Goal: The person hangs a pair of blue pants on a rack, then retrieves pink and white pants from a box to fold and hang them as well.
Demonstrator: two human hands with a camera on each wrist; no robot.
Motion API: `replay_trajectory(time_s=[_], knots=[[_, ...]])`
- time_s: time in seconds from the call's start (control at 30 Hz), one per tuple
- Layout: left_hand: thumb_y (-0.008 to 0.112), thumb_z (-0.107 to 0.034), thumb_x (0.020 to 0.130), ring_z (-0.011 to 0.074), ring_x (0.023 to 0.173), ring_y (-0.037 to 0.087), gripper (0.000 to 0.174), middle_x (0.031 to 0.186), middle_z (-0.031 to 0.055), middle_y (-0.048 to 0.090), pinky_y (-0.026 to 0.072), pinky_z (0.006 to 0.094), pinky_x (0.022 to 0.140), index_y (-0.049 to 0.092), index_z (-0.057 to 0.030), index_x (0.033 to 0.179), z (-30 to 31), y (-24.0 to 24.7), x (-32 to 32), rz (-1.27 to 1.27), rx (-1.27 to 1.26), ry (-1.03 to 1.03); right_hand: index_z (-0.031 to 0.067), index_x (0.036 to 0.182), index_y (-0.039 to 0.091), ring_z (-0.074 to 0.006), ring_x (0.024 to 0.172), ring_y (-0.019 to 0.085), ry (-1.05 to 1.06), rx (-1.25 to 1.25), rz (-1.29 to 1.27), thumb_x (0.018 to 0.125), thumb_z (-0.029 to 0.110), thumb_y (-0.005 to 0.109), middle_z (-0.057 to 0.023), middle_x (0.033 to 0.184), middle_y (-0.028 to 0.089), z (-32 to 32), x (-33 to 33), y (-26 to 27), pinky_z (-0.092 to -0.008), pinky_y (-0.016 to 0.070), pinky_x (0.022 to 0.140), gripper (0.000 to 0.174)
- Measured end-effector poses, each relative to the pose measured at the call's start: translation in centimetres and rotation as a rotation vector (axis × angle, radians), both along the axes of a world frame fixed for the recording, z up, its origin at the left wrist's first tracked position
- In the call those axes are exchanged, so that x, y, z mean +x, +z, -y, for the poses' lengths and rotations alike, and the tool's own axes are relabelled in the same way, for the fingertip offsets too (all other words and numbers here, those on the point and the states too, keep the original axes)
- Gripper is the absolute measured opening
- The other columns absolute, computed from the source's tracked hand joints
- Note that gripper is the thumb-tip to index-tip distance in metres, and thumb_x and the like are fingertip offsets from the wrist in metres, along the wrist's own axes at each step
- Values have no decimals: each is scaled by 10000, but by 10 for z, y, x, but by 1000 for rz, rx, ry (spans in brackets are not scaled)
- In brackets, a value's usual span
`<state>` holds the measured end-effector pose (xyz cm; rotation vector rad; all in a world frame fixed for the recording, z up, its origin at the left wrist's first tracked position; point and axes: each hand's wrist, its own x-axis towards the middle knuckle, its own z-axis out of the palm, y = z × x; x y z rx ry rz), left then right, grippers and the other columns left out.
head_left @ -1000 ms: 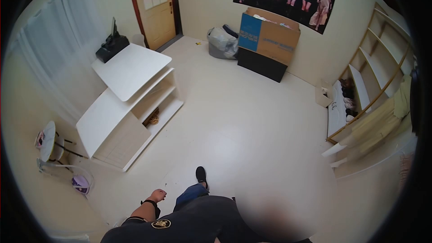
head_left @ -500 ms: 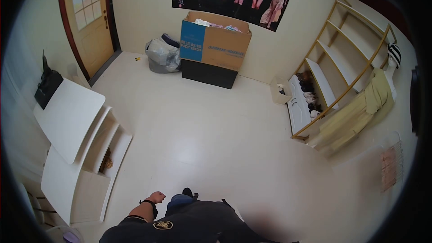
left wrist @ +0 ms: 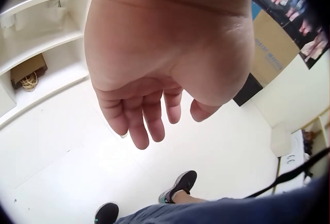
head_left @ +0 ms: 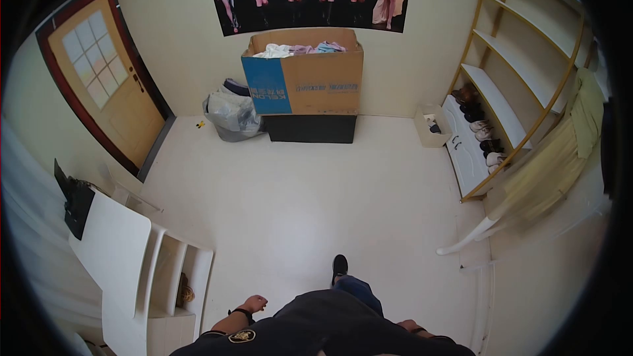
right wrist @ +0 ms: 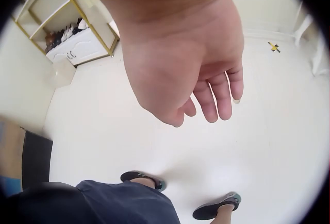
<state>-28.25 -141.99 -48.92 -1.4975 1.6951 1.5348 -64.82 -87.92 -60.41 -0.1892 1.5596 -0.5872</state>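
Observation:
My left hand (head_left: pixel 253 304) hangs beside my body with nothing in it. Its fingers (left wrist: pixel 138 126) droop in a loose curl over the pale floor. On the other side, my right hand (head_left: pixel 410 325) shows partly at the edge of my dark shirt. In the right wrist view this hand's fingers (right wrist: pixel 219 97) also dangle loosely and hold nothing. Ahead, against the wall, a large cardboard box (head_left: pixel 323 82) full of clothes (head_left: pixel 303 49) rests on a black base (head_left: pixel 311 129). Both hands are well apart from it.
A grey plastic bag (head_left: pixel 234 117) leans left of the box. White counter (head_left: pixel 119 231) with shelves stands at left, near a wooden door (head_left: pixel 105 76). At right are a gold-framed shelf (head_left: pixel 511 89), shoes (head_left: pixel 484 133), a small bin (head_left: pixel 432 130) and a dressed mannequin (head_left: pixel 541 171).
The head view has swung right and come closer to the cardboard box. My right hand, blurred out earlier, now shows. The forward foot has changed from left to right; both hands stay low.

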Motion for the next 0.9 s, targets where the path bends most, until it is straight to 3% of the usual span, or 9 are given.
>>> replay_trajectory(time_s=[0.17, 0.23, 0.3, 0.4, 0.57, 0.63, 0.77, 0.83, 0.9], knots=[[562, -322, 801, 196, 706, 617, 390, 852, 104, 636, 487, 321, 628, 586, 11, 1003, 45, 16, -37, 75, 53, -182, 37, 906, 608, -200, 625, 608, -79, 180, -226, 822, 230, 501, -86, 757, 627, 191, -151, 12, -376, 483, 538, 235], [569, -272, 802, 191, 700, 612, 336, 825, 103, 633, 493, 305, 654, 584, 12, 981, 60, 28, -66, 54, -31, 122, -6, 803, 595, -185, 590, 586, -81, -82, -532, 795, 156, 511, -103, 703, 601, 270, -224, 40, -287, 461, 497, 183], [550, -246, 802, 180, 700, 608, 290, 814, 97, 625, 498, 306, 659, 582, 9, 936, 82, 25, -95, -60, -99, 167, 2, 827, 572, -173, 605, 578, -488, -293, -554, 795, 118, 495, -82, 703, 583, 348, -267, 107, -284, 483, 543, 144], [547, -226, 800, 177, 717, 602, 269, 836, 89, 618, 494, 302, 689, 577, -1, 943, 113, 17, -144, -164, -114, 217, 6, 852, 563, -171, 633, 578, -564, -396, -546, 795, 108, 498, -80, 729, 583, 423, -310, 156, -283, 493, 580, 133], [527, -214, 816, 186, 701, 600, 278, 852, 102, 625, 494, 302, 694, 563, 14, 972, 146, -5, -192, -212, -26, 224, 8, 865, 573, -175, 664, 582, -284, -348, -557, 795, 121, 502, -87, 749, 590, 459, -334, 117, -302, 491, 588, 151], [531, -235, 824, 201, 725, 611, 306, 828, 123, 623, 501, 311, 661, 564, 27, 978, 175, -26, -205, -41, 95, 185, 14, 871, 601, -188, 677, 594, 54, 43, -367, 783, 206, 535, -88, 803, 615, 433, -338, 77, -336, 476, 561, 222], [440, -179, 867, 269, 740, 607, 280, 969, 144, 608, 500, 419, 623, 520, -26, 1088, 245, -52, -229, 18, 275, -501, 51, 1048, 559, -193, 680, 618, 513, 226, -290, 878, 236, 432, -84, 907, 636, 451, -332, 185, -367, 477, 542, 283], [462, -198, 847, 246, 699, 604, 270, 888, 139, 624, 492, 395, 607, 558, -8, 1014, 294, -68, -246, -171, -2, -689, 59, 1054, 553, -209, 721, 615, 385, 255, -241, 885, 211, 412, -76, 919, 631, 443, -375, 122, -364, 475, 550, 268], [497, -220, 817, 215, 653, 598, 260, 773, 117, 627, 487, 345, 590, 595, 3, 908, 342, -52, -290, -44, 76, 105, 56, 1003, 570, -267, 806, 583, 117, 403, 33, 817, 234, 469, -146, 950, 593, 452, -442, 35, -427, 462, 640, 276]])
